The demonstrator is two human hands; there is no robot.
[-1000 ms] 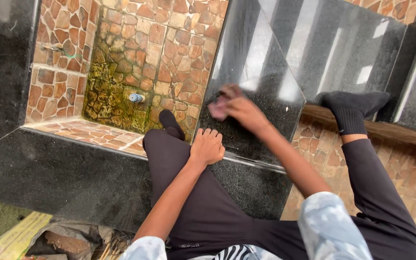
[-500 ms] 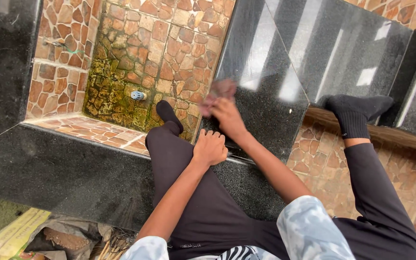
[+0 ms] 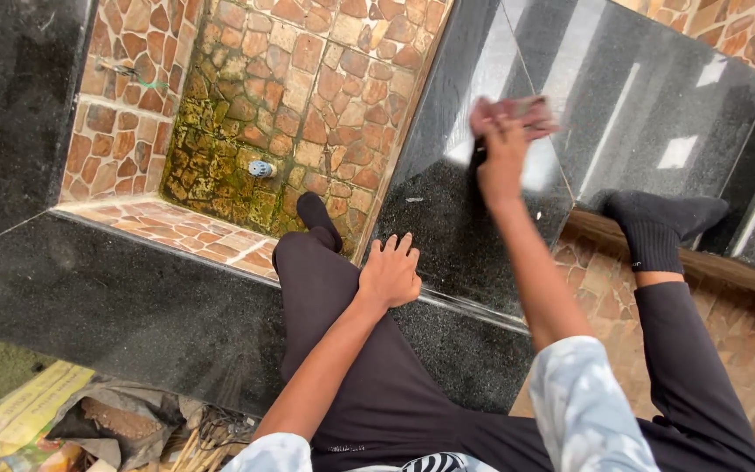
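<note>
Setting: polished black granite ledge (image 3: 89,297) and slanted black granite panels (image 3: 657,96) frame a sunken basin lined with brown stone tiles (image 3: 308,79); we look down from above.
Basin: green growth stains the tiles around a small metal drain fitting (image 3: 260,169) low on the basin wall.
Our posture: we sit astride the ledge in dark trousers, one black-socked foot (image 3: 318,217) down in the basin, the other socked foot (image 3: 657,223) resting on a brown strip beside the far panels.
Right hand: our right hand (image 3: 502,144) reaches forward and presses a reddish cloth (image 3: 517,112) flat against the slanted granite slab (image 3: 456,201); the fingers curl over the cloth and pin it to the stone.
Cloth position: it sits high on the slab, near the seam between two panels, blurred in the head view.
Left hand: our left hand (image 3: 388,273) holds nothing; its fingers are spread wide, palm braced on our own thigh just above the ledge edge.
Progress, as we judge it: the slab already gleams with bright reflections, and only a few pale specks show on its lower part, so we take the wiping of this panel to be well along. We cannot tell which panels have been wiped. The mossy basin tiles look untouched.
Clutter: crumpled bags and dry sticks (image 3: 133,428) lie on the ground below the ledge, well apart from the hands.
</note>
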